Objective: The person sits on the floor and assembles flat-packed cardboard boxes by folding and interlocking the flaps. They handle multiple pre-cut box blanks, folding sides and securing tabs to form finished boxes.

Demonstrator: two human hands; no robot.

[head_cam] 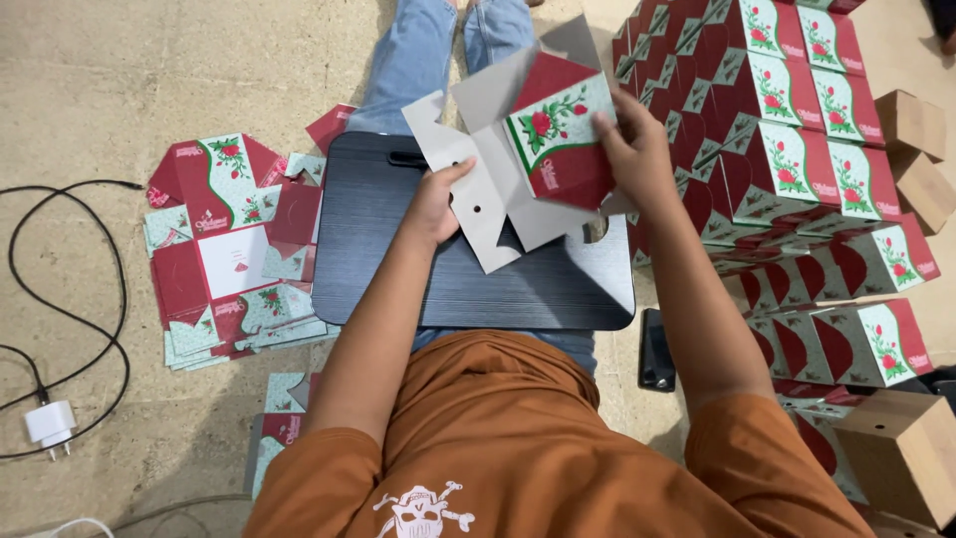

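Observation:
A partly folded cardboard box blank (518, 149), grey inside and red and pale green with roses outside, is held over a black lap board (398, 259). My left hand (438, 199) grips the grey flap on its left side. My right hand (632, 144) presses on the printed red panel at its right, folding it. Both hands are on the same blank.
A pile of flat printed blanks (234, 249) lies on the floor at left. Stacked folded boxes (797, 169) fill the right side. A black phone (656, 351) lies by my right elbow. A white charger (50, 423) and black cable (60, 259) are far left. Brown cartons (911, 125) sit at right.

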